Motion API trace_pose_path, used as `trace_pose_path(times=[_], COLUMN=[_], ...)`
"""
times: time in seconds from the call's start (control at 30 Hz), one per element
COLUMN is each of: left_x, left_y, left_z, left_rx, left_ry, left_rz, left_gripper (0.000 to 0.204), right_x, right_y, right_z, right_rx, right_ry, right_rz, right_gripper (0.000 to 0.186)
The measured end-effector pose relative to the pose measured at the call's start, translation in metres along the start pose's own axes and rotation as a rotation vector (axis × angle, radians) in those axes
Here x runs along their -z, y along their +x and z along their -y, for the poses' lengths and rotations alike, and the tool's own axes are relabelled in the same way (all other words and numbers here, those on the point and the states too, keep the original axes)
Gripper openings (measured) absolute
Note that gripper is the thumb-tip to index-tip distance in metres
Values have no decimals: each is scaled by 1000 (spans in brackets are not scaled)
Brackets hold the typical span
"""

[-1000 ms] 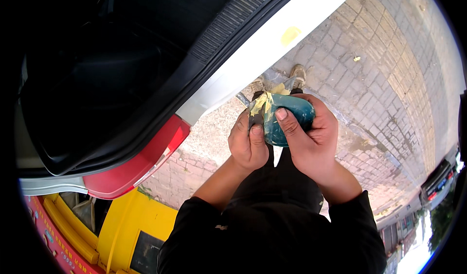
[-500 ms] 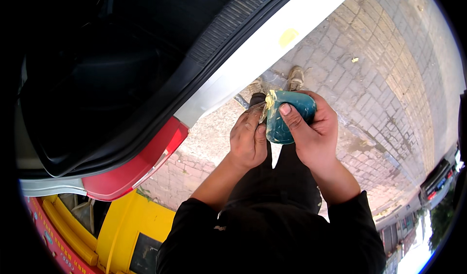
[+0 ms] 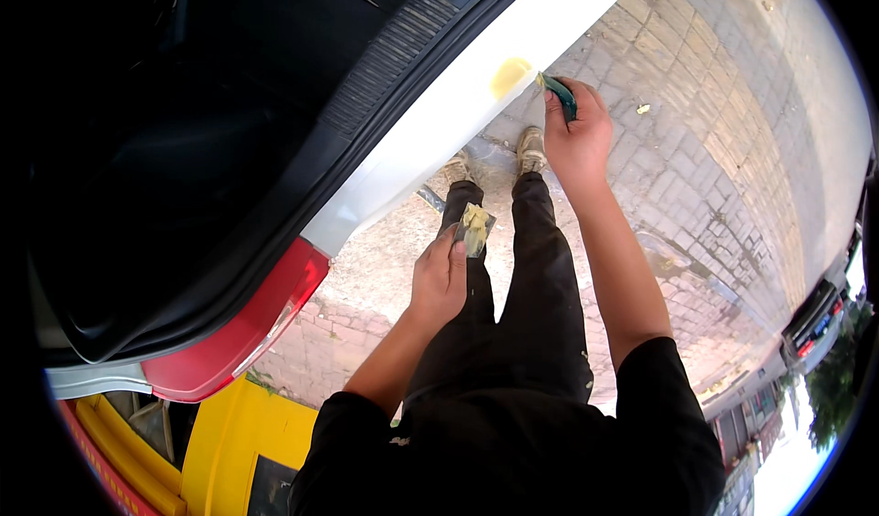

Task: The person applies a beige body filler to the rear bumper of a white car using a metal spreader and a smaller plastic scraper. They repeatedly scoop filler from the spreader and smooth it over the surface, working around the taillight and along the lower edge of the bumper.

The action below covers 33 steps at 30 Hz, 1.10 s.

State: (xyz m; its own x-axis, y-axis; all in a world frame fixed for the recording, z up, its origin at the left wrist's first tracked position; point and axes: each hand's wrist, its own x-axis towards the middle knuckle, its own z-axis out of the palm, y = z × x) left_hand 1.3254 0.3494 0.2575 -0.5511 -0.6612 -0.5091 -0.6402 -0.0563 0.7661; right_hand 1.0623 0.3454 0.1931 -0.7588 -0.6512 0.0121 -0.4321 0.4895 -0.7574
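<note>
My right hand (image 3: 579, 131) grips a teal putty spreader (image 3: 560, 97), bent at its edge, next to the white car bumper (image 3: 449, 118). A yellow putty patch (image 3: 511, 77) lies on the bumper's edge, just left of the spreader's tip; whether the two touch I cannot tell. Lower and to the left, my left hand (image 3: 439, 278) is closed on a small flat putty board (image 3: 475, 229) with a lump of pale yellow putty on top. Part of the board hides behind my thumb and fingers.
The open, dark boot (image 3: 229, 150) with a black ribbed sill fills the upper left. A red tail light (image 3: 247, 328) and a yellow object (image 3: 247, 424) are at lower left. My shoes (image 3: 529, 150) stand on brick paving (image 3: 678, 177); parked vehicles show far right.
My hands have come apart. The right one has carried the spreader up and forward to the bumper's putty patch, while the left has dropped slightly, turning the putty-laden board into view.
</note>
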Motion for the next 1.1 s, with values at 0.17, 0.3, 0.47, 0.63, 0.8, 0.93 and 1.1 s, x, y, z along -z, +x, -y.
trace_pose_path(times=[0.17,0.3,0.47,0.63,0.8,0.93,1.1], left_x=[-6,-6,-6,-6,-4,-6,-11], left_y=[-10,-18,-17,-19,-15,-16,-14], left_z=[11,20,22,16,12,17,18], left_rx=[10,49,87,78,83,124,185], left_ry=[15,6,-22,-82,-101,-128,-123], left_rz=[71,91,79,63,65,50,133], left_gripper=[35,35,34,35,35,35,35], right_x=[-33,-52,-49,-22,-28,-39,-54], right_y=[11,1,-11,16,34,27,9], right_z=[-9,-11,-2,-6,-6,-4,1], right_rx=[206,209,158,161,107,89,141], right_ry=[-188,-242,-225,-128,-146,-198,-188], right_rz=[-7,25,143,125,150,148,117], right_gripper=[24,29,26,19,16,18,25])
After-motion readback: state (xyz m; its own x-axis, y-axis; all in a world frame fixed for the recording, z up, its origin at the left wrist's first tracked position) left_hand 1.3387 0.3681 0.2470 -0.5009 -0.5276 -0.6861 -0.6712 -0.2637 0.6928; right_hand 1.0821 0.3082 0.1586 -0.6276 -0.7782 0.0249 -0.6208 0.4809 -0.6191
